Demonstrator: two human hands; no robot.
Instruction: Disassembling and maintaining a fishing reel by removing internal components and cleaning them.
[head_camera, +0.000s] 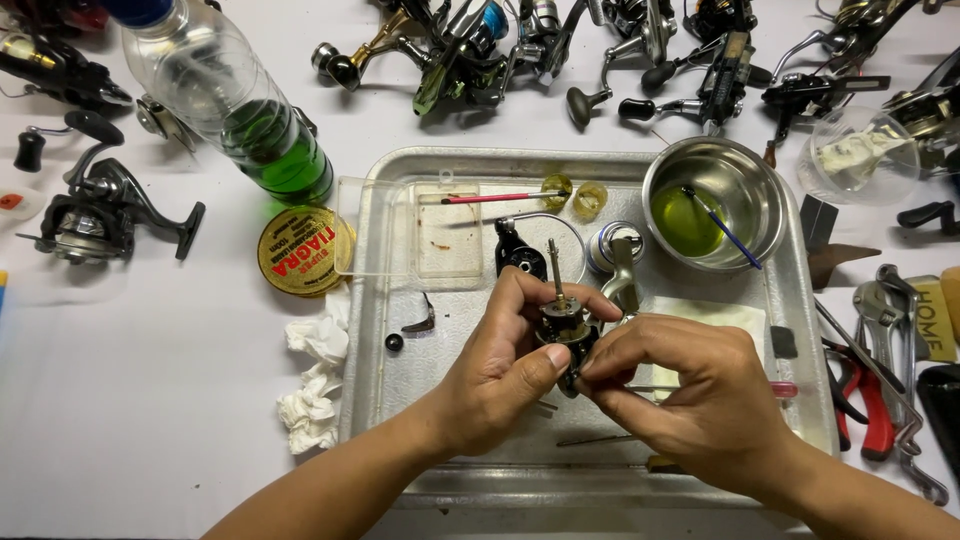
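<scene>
Both hands pinch a small reel body over the metal tray.

Left hand (500, 370) and right hand (690, 395) grasp the reel body (565, 325), shaft pointing to 12 o'clock, above the tray (800, 330). A slip could drop small parts among the loose screws. The steel bowl (715, 200) sits at 1 o'clock; fingers hide the reel's underside.

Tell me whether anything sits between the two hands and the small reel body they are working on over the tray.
Nothing visible does. The left hand and right hand both grip the reel body directly with their fingertips, above the metal tray. Its thin shaft sticks up clear of both hands.
</scene>
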